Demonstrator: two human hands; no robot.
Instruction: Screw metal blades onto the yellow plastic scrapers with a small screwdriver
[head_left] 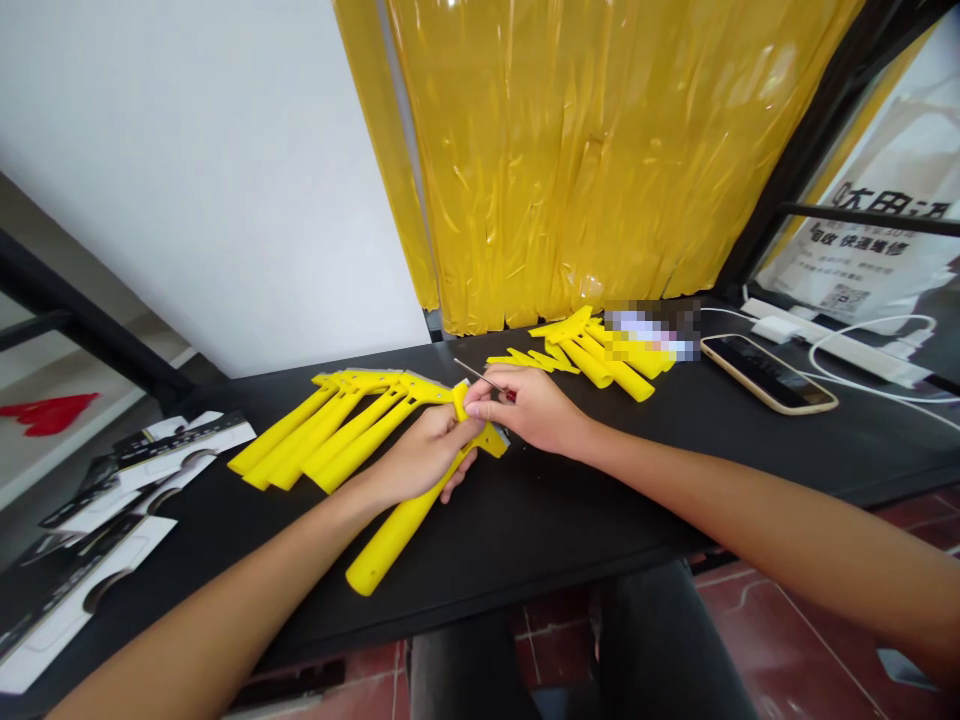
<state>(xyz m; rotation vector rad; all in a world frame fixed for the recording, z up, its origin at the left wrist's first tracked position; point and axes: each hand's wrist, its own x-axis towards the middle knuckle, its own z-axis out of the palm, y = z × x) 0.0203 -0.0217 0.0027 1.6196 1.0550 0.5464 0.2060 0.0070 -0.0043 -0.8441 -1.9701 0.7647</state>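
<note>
- The left hand (433, 452), at the center of the frame, has its fingers wrapped around a yellow scraper (394, 540) near its head; the handle slants toward the lower left, end above the tabletop's front edge.
- The right hand (541, 408), just right of center, has its thumb and fingers pinched together at the scraper's head, with a screwdriver (481, 375) tucked among them; its thin metal shaft points to the upper left, and a dark red part shows by the fingers. Exactly what the fingertips press on is hidden.
- Left of center, a row of yellow scrapers (289, 455) lies side by side on the black tabletop (592, 500), handles toward the lower left.
- Right of center lies a pile of yellow scraper parts (609, 372), partly covered by a pixelated patch, with small yellow strips (525, 360) just beside it.
- At the right, a phone (769, 372) rests near a white power strip (840, 342) and cables.
- Black-and-white cards (124, 545) overlap at the lower left.
- Yellow plastic sheeting (600, 170) hangs at the top center, beside a white panel (202, 170).
</note>
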